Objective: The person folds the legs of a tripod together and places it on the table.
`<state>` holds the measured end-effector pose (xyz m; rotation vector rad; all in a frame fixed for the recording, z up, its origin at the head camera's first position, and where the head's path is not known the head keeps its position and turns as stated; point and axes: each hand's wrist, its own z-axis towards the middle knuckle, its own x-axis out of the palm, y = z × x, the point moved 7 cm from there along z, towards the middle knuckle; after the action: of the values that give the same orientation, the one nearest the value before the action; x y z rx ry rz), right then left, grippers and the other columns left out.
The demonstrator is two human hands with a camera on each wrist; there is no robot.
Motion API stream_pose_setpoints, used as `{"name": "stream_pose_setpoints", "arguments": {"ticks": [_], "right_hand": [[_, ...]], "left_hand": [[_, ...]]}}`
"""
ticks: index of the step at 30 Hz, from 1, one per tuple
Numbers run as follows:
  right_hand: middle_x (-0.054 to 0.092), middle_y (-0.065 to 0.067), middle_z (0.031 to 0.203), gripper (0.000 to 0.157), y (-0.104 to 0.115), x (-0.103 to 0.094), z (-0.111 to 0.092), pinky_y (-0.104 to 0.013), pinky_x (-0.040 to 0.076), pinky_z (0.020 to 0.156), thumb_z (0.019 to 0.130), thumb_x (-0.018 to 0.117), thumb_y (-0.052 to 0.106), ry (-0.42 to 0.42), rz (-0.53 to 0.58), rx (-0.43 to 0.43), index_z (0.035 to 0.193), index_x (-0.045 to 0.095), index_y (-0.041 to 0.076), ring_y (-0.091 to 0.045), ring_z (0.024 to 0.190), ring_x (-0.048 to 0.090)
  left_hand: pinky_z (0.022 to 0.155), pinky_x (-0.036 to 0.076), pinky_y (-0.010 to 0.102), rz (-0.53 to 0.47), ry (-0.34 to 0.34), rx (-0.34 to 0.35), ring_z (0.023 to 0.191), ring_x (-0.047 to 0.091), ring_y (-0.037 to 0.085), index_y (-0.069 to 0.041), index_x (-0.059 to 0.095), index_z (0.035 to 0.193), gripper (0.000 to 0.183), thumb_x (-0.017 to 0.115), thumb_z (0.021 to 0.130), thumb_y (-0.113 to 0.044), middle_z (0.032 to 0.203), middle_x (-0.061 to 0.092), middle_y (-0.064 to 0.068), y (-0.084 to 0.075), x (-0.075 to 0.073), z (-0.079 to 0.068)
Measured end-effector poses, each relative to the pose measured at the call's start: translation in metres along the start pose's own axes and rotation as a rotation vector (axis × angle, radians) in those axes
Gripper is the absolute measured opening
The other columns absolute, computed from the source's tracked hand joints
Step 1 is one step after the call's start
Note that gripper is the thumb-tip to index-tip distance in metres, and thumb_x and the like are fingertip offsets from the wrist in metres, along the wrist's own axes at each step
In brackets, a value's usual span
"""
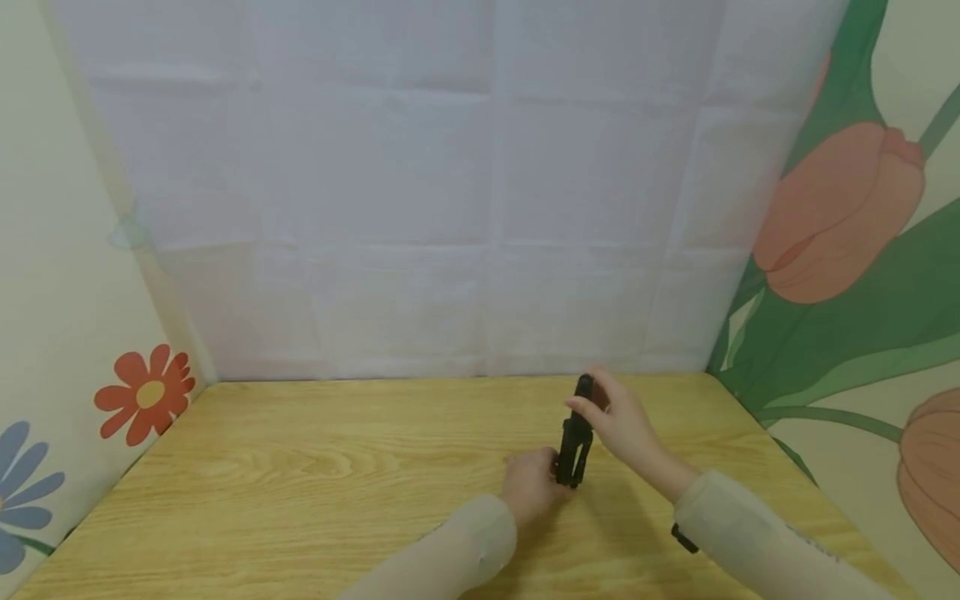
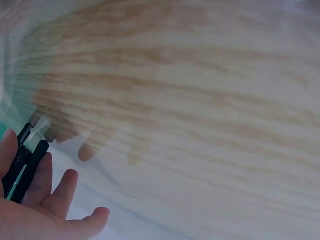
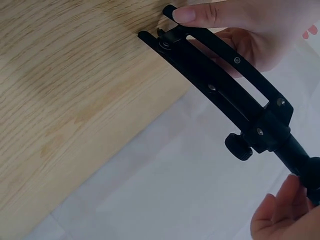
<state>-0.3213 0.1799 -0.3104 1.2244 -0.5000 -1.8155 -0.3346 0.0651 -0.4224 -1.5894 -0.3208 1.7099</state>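
A black mini tripod [image 1: 574, 446] is held above the wooden table, its legs pointing down and nearly together. My right hand [image 1: 626, 425] grips its upper end, the thumb and fingers around the narrow neck. At the leg ends my left hand [image 1: 532, 485] holds on. In the right wrist view the left thumb [image 3: 187, 16] presses one leg's tip, with the other fingers behind; that leg stands slightly away from the rest. A round knob [image 3: 238, 147] sticks out below the leg hinge. The left wrist view shows the legs [image 2: 30, 172] between thumb and spread fingers.
The wood-grain table [image 1: 300, 483] extends to a creased white cloth backdrop [image 1: 405, 208]. Flower-patterned panels stand on the left [image 1: 67, 250] and right [image 1: 862, 350]. Beneath the right sleeve a small black object [image 1: 684, 537] shows at the wrist.
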Motion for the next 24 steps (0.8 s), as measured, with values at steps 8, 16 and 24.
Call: {"name": "stream_pose_setpoints", "arguments": {"ticks": [8, 16, 24], "right_hand": [[0.062, -0.006, 0.082, 0.017, 0.0, -0.002, 0.0, -0.025, 0.05, 0.062, 0.096, 0.069, 0.014, -0.005, -0.016, 0.002, 0.105, 0.059, 0.004, -0.015, 0.072, 0.055], [0.061, -0.006, 0.081, 0.025, -0.002, -0.003, -0.003, -0.025, 0.046, 0.061, 0.094, 0.07, 0.011, 0.036, -0.012, -0.035, 0.113, 0.059, -0.001, -0.013, 0.072, 0.053], [0.06, -0.029, 0.122, 0.058, -0.023, 0.0, -0.017, -0.028, 0.054, 0.081, 0.093, 0.07, 0.005, 0.145, 0.128, -0.068, 0.139, 0.041, -0.014, -0.032, 0.107, 0.059]], "left_hand": [[0.098, 0.043, 0.062, 0.044, -0.012, 0.016, 0.087, 0.07, 0.027, -0.004, 0.071, 0.095, 0.031, 0.089, 0.072, -0.015, 0.092, 0.076, 0.008, -0.003, -0.004, -0.001], [0.083, 0.057, 0.042, -0.008, 0.037, -0.031, 0.088, 0.069, 0.026, -0.001, 0.07, 0.101, 0.033, 0.087, 0.076, -0.012, 0.095, 0.074, 0.01, 0.0, 0.0, -0.003], [0.085, 0.057, 0.043, -0.078, 0.056, -0.02, 0.091, 0.07, 0.027, 0.001, 0.068, 0.105, 0.038, 0.087, 0.075, -0.011, 0.097, 0.074, 0.013, 0.004, 0.0, -0.003]]}}
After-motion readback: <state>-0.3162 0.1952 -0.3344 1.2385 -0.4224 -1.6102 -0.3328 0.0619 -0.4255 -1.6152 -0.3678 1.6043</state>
